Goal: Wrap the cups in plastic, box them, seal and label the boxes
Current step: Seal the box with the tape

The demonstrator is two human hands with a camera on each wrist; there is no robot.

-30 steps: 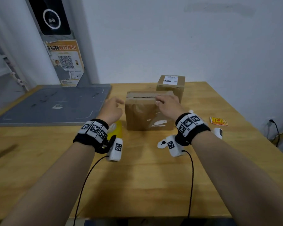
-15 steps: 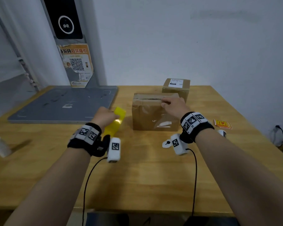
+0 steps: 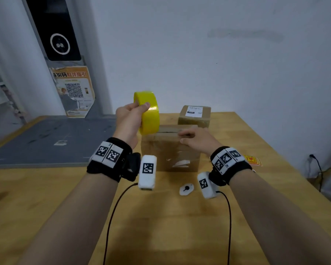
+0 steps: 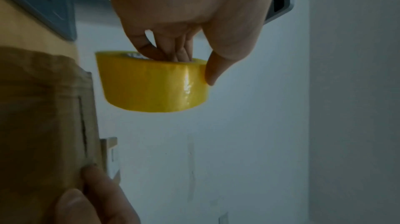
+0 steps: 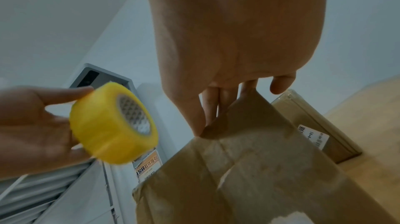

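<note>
On the far left of the wooden counter we see a flat grey mat, and behind it a poster leans on the wall. Next comes our left hand, held up in the air. It grips a yellow roll of tape, with the fingers tucked into the hole of the roll and the thumb on the outside. The roll hangs just above the left top corner of a brown box, and we cannot tell if it touches the box. This box stands in the middle of the counter, with its top flaps down and a dark gap between them. Our right hand rests on top of the box with its fingers straight, pressing on the flaps; it grips nothing. Behind this box stands a second box with a white label on top. A small white tag lies on the counter near our right wrist. Far to the right lies a small red and yellow sticker.
</note>
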